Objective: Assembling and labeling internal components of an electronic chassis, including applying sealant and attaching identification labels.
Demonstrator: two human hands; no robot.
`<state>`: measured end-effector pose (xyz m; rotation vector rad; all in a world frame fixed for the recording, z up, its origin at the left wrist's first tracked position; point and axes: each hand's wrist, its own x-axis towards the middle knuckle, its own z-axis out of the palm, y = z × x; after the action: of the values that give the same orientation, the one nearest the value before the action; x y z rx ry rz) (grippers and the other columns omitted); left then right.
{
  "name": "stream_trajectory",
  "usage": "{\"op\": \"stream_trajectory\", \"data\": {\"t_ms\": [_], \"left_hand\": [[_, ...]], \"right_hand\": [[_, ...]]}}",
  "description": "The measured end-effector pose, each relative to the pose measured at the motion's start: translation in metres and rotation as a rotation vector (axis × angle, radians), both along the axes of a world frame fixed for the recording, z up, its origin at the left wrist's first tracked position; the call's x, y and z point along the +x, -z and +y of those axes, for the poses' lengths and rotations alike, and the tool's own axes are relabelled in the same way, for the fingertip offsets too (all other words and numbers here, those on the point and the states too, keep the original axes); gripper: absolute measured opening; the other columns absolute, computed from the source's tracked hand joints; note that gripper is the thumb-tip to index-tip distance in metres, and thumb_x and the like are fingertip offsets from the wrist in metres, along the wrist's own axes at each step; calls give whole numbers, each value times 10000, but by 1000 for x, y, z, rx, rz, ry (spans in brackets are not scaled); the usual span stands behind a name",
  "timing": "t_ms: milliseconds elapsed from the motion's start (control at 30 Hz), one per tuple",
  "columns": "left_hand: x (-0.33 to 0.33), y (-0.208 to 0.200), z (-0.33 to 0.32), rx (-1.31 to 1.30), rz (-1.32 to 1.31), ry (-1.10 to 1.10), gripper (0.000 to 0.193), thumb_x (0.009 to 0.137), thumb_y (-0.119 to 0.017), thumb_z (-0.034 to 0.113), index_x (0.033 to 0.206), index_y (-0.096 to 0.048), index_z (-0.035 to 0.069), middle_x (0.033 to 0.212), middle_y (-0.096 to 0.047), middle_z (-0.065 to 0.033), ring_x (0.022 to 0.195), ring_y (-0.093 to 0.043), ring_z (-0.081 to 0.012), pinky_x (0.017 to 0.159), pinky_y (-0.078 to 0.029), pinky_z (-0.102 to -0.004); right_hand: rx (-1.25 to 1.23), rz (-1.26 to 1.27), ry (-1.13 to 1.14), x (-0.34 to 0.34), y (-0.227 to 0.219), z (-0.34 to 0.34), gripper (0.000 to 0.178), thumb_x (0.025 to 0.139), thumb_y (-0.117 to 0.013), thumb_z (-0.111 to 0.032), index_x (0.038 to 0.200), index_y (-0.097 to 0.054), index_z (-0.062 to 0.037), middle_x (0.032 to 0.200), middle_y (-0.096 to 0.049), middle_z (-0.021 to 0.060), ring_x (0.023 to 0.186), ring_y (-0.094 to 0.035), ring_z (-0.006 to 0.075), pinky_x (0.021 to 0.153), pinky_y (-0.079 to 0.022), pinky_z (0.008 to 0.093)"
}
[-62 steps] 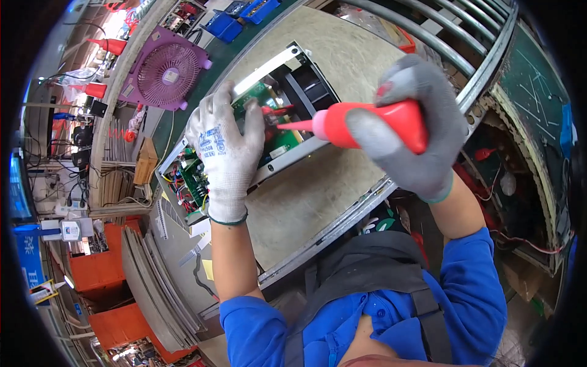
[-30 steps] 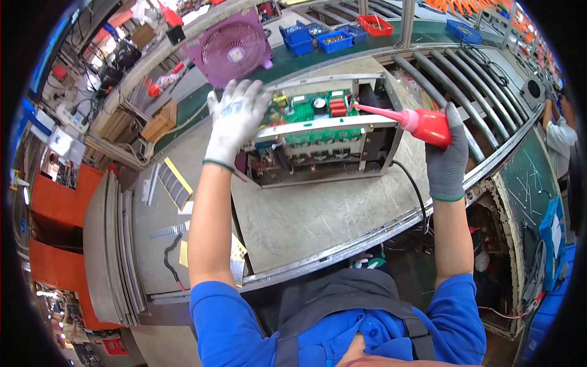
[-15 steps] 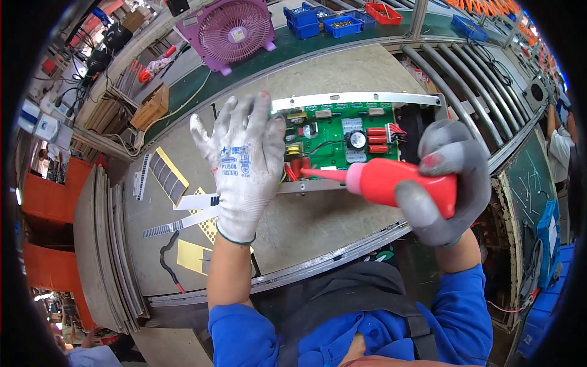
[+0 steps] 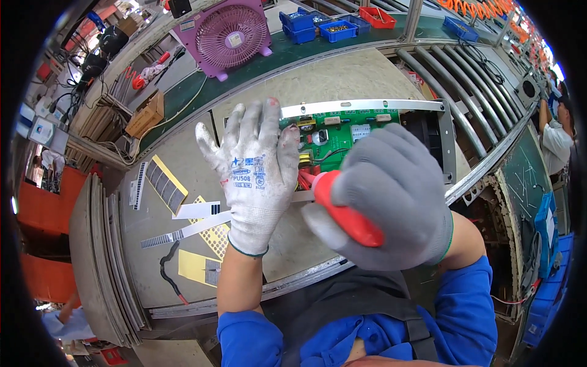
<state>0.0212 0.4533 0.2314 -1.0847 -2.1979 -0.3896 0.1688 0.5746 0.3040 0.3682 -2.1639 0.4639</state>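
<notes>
A green circuit board (image 4: pixel 330 160) with several parts on it lies in a silver metal frame (image 4: pixel 367 106) on the worktable. My left hand (image 4: pixel 254 168), in a white glove, lies over the board's left end with its fingers outstretched, holding nothing. In my right hand (image 4: pixel 391 196), gloved in grey, is a red squeeze bottle (image 4: pixel 348 211), gripped over the board's near edge. It tilts with its tip toward red and yellow wires at the lower left of the board. The tip is mostly hidden, and the right hand covers much of the board's right half.
Left of the frame lie yellow sticker sheets (image 4: pixel 165 183), label strips and a black cable (image 4: pixel 166 272). A purple fan (image 4: pixel 229 40) and blue bins (image 4: pixel 339 30) stand at the back. Metal rollers (image 4: pixel 452 92) run at the right; a person (image 4: pixel 556 125) is beyond.
My right hand has swung left over the board with the squeeze bottle and turned, so its back now faces up. The left hand remains at the board's left end; the whole view has shifted slightly.
</notes>
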Motion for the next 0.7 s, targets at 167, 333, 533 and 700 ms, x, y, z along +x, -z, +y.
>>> {"op": "stream_trajectory", "data": {"t_ms": [167,333,533,700], "left_hand": [[-6,-7,5,32,43,24,430,951,-588,345,1320,-621,127,1263,-633,-104,1276,-526,-287,1166,-101,-620],[-19,-5,14,37,42,28,369,975,-552,341,1242,-661,111,1228,-656,-89,1247,-551,-266,1148,-161,-620],[-89,-5,32,-337,199,172,372,1014,-446,406,1316,-601,253,1303,-638,-53,1215,-583,-249,1043,-326,-651],[-98,-16,59,-520,85,52,426,1036,-387,258,1447,-470,332,1313,-628,-8,1184,-613,-253,1030,-349,-671]], "right_hand": [[-65,-121,-20,-19,-16,2,248,673,-783,-157,777,-579,-62,716,-521,104,613,-548,263,594,-448,374],[-630,-374,-19,-41,-16,63,314,779,-747,-318,822,-620,-34,741,-594,51,693,-587,138,652,-475,298],[-1175,-16,-28,-1,31,92,353,895,-659,-271,1112,-618,4,956,-596,56,861,-589,140,768,-498,276],[-89,216,289,26,88,99,251,993,-567,-129,1196,-584,17,1169,-533,106,1039,-552,192,898,-498,335]]}}
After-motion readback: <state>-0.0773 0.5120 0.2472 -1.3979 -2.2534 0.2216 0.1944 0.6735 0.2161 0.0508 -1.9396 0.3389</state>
